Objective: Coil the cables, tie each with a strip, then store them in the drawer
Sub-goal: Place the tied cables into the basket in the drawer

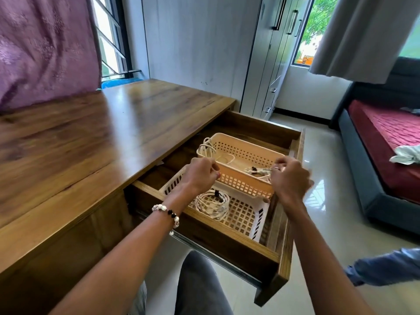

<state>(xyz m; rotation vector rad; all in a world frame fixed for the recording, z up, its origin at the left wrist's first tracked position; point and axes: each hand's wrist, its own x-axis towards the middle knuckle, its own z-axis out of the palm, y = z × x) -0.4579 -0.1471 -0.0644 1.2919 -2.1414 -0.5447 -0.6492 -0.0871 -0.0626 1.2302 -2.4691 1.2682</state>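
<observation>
1. Where the scene begins at the left, a purple patterned curtain (43, 46) hangs beside a barred window (110, 39), above a glossy wooden desk (95, 133).
2. From under the desktop a wooden drawer (285, 264) stands pulled out, holding two perforated plastic baskets.
3. Nearer the person, the white basket (254, 220) holds a coiled white cable (212, 204) bound with a dark strip (216, 193).
4. Behind it and partly overlapping its far rim, the peach basket (247, 153) carries a loosely looped cream cable (208, 147) at its far left corner and a second tied bundle (259, 171) near its right side.
5. Wearing a beaded bracelet (168, 214) on the wrist, the left hand (201, 175) hovers over the peach basket's near left rim, fingers curled with thumb and fingertips together; whether they pinch anything I cannot tell.
6. Over the basket's right end, the right hand (289, 178) has its fingers curled close to the tied bundle; blur hides whether it grips it.
7. Farther right lie pale floor tiles (322, 160), a bed with a red cover (391, 142), and a blue sleeve (386, 266) at the picture's edge.
</observation>
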